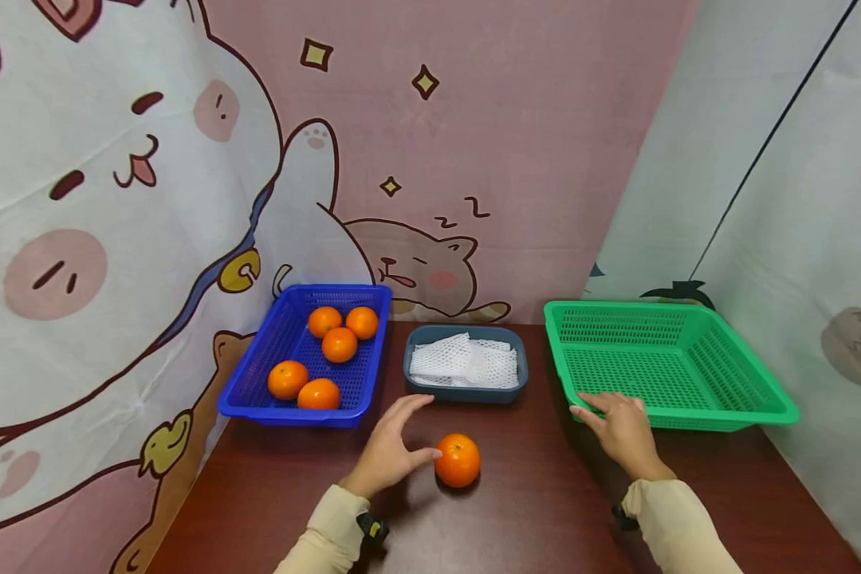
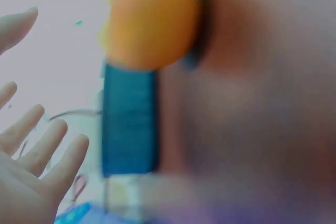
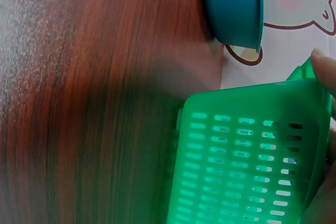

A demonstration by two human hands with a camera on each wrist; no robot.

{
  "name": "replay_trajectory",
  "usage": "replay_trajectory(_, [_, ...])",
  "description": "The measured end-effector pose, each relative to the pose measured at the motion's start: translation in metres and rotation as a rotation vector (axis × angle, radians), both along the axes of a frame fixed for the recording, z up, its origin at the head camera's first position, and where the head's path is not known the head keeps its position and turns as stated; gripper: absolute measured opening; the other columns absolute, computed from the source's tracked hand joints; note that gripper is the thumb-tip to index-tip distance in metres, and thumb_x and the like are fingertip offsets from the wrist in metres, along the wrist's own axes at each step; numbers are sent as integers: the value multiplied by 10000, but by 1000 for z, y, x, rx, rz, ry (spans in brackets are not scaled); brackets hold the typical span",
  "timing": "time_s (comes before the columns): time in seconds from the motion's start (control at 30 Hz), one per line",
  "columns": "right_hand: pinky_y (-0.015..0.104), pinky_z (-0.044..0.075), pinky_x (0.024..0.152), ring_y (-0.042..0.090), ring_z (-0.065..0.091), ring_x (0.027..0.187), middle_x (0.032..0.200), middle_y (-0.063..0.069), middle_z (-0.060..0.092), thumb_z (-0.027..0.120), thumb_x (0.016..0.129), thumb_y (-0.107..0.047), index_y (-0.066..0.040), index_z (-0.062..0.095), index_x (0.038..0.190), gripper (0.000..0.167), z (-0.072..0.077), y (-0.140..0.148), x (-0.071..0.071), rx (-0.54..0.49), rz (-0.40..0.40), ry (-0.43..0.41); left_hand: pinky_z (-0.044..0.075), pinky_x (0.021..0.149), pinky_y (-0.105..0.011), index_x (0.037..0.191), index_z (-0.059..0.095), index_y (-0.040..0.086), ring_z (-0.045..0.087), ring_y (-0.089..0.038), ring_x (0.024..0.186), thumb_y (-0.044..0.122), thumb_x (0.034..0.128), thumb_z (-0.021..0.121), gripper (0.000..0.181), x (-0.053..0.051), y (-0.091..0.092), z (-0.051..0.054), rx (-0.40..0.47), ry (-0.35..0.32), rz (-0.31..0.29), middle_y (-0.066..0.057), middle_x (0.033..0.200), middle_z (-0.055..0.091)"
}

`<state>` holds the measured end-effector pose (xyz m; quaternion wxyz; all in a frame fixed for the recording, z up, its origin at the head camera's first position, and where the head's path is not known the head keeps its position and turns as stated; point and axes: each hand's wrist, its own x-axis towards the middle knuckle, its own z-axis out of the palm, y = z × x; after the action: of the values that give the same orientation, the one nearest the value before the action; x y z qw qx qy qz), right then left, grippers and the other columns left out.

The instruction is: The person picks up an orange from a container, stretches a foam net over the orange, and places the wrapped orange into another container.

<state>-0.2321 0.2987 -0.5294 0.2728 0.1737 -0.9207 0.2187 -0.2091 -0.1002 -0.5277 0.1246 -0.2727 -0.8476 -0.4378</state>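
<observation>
An orange [image 1: 457,461] sits on the brown table in front of the dark blue-grey tray [image 1: 466,395]. Just to its left is my left hand [image 1: 391,450], fingers spread and the thumb tip at the fruit's side; whether they touch is unclear. The left wrist view shows those fingers [image 2: 39,150] extended and apart, with the orange [image 2: 152,19] blurred beside them. My right hand [image 1: 623,430] grips the near left corner of the green basket [image 1: 717,418]. In the right wrist view, thumb and fingers lie on the basket's rim [image 3: 315,90], partly out of frame.
At the left stands a blue basket [image 1: 294,414] holding several oranges [image 1: 340,344]. White foam net sleeves [image 1: 462,360] lie in the tray between the two baskets. A cartoon-printed cloth [image 1: 531,159] hangs behind the table and along its sides.
</observation>
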Motion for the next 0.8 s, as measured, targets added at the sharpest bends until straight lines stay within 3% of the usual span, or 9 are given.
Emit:
replay_trajectory(0.17, [490, 356, 733, 355, 629, 861, 942, 157, 713, 814, 745, -187, -28, 736, 1093, 391, -1, 0, -2, 3, -1, 14, 435, 969, -429, 1367, 531, 256, 526, -229, 1178, 307, 737, 863, 715, -1, -30, 28, 88, 27, 45, 33, 1325, 545])
replay_trajectory(0.27, [501, 360, 731, 357, 629, 854, 933, 157, 713, 816, 740, -190, -30, 739, 1086, 389, -2, 0, -2, 1, 1, 24, 419, 983, -428, 1350, 556, 238, 508, -217, 1195, 277, 738, 863, 686, 0, -47, 39, 74, 40, 89, 22, 1326, 552])
replay_trajectory(0.33, [505, 362, 733, 358, 629, 855, 933, 158, 713, 812, 746, -200, -32, 739, 1088, 388, -2, 0, -2, 3, 1, 22, 400, 1004, -430, 1347, 562, 221, 491, -198, 1215, 267, 739, 863, 680, 0, -58, 43, 20, 61, 131, 17, 1333, 547])
replay_trajectory(0.47, [511, 362, 746, 362, 626, 869, 942, 163, 710, 807, 756, -218, -40, 739, 1093, 388, -1, -1, -1, 7, -6, 1, 366, 1016, -489, 1328, 585, 159, 499, -223, 1211, 230, 712, 881, 688, 1, -76, 42, -104, 93, 206, -15, 1310, 564])
replay_trajectory(0.63, [511, 359, 759, 366, 623, 890, 956, 166, 709, 807, 754, -210, -39, 737, 1096, 389, 0, -1, 0, 6, -12, -9, 370, 969, -538, 1293, 614, 116, 546, -287, 1148, 272, 714, 879, 656, 0, -89, 31, -239, 111, 284, -62, 1248, 612])
replay_trajectory(0.8, [528, 366, 762, 376, 622, 900, 963, 170, 707, 808, 754, -206, -34, 734, 1101, 394, 0, -1, 0, 2, -9, -7, 400, 923, -525, 1243, 652, 110, 577, -298, 1114, 281, 722, 872, 590, -3, -95, 21, -284, 133, 338, -82, 1195, 647])
